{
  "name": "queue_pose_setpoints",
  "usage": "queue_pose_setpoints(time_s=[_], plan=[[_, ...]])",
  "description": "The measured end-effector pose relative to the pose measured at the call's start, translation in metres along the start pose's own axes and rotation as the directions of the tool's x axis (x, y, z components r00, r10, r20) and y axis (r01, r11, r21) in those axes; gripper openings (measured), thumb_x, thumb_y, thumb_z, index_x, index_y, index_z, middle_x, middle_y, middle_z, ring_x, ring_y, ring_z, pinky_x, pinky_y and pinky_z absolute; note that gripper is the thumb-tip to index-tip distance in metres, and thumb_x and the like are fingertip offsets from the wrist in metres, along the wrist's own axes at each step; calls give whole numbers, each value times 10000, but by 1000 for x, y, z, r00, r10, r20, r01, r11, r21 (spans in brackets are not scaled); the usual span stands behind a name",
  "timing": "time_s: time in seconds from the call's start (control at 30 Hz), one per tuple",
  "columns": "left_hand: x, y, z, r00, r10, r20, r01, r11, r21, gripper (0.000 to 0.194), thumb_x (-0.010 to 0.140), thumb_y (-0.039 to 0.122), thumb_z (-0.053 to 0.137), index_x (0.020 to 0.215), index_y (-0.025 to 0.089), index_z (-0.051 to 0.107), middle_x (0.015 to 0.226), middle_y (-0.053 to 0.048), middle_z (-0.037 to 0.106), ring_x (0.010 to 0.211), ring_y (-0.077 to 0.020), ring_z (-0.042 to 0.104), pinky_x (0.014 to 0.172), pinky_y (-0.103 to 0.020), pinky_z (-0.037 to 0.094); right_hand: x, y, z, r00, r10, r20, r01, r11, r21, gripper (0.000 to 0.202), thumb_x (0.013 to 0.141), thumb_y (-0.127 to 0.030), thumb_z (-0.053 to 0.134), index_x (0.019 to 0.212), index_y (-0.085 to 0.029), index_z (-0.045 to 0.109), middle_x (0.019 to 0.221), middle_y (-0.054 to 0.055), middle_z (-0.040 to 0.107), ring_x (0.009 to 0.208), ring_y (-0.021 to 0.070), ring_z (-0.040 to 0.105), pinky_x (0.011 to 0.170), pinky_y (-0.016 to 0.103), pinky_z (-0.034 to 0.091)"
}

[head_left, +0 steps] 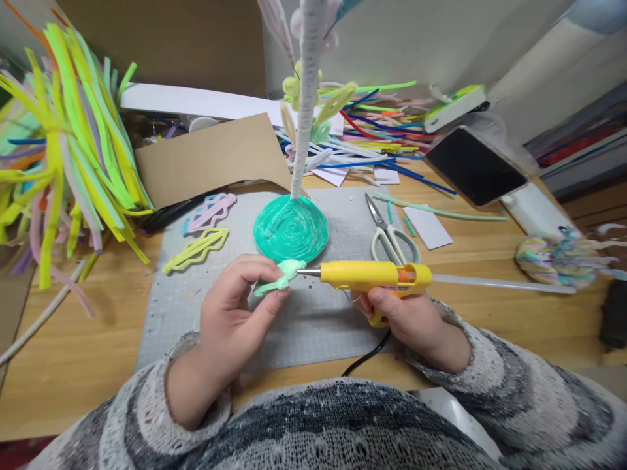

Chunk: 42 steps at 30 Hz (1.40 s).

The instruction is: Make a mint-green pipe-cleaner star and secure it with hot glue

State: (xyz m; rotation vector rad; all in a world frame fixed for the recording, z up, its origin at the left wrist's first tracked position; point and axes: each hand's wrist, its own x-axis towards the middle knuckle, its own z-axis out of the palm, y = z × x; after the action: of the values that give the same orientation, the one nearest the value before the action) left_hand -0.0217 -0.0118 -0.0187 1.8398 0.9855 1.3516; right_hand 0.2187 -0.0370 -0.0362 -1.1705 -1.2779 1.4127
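My left hand (242,313) pinches a small mint-green pipe-cleaner piece (280,279) between thumb and fingers. In my right hand (409,323) is a yellow glue gun (375,277), its metal nozzle pointing left with the tip at the green piece. A clear glue stick (504,284) juts from the gun's back. Just beyond my hands stands a round teal base (290,228) with a white wrapped stem (307,98) rising from it. Yellow-green (198,249) and pink-blue zigzag pipe-cleaner pieces (210,212) lie to the left of the base.
A grey cutting mat (181,307) covers the middle of the wooden table. Scissors (389,235), a white card (428,226) and a phone (476,164) lie to the right. Bundled pipe cleaners (73,143) stand at left, beside cardboard (210,160). Loose pipe cleaners (382,130) lie behind.
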Motion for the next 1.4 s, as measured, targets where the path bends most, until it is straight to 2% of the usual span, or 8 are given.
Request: queue_pose_setpoints(time_s=[0.37,0.73,0.9,1.0,1.4], plan=[[1,1,1,999,2,-37,-3,1000,-19,173,822,86,652,934,213,615,867,-25,636,851,-147,615,778,-293,523,1,0,0,1000,25,-4,-25,999,38,445,825,-598,620,637,-202,544,529,-37,485,474,92,444,421,242,345],[1,2,2,997,-24,-73,19,997,-77,153,837,92,635,929,210,601,870,-33,627,863,-155,617,781,-306,540,0,-3,1,999,30,-13,-29,998,57,461,815,-610,629,616,-200,555,530,-27,501,482,95,461,436,244,367],[1,2,3,994,-80,-77,72,992,-104,106,858,140,630,917,217,589,857,-32,622,851,-157,617,764,-309,536,-3,6,-3,1000,21,-11,-20,998,58,410,832,-597,611,818,-199,709,626,7,612,544,111,526,468,237,423],[1,2,3,993,-104,-60,98,990,-102,90,865,161,629,918,219,586,863,-34,626,850,-160,616,766,-318,531,-3,8,-5,1000,19,-8,-18,998,59,398,842,-586,603,859,-211,736,644,12,632,548,109,531,470,230,432],[0,1,4,989,-139,-45,130,979,-158,96,862,155,637,916,218,590,863,-19,628,850,-139,620,778,-290,520,2,-3,3,999,49,6,-49,995,89,448,804,-619,631,724,-178,626,618,1,575,512,88,489,435,216,395]])
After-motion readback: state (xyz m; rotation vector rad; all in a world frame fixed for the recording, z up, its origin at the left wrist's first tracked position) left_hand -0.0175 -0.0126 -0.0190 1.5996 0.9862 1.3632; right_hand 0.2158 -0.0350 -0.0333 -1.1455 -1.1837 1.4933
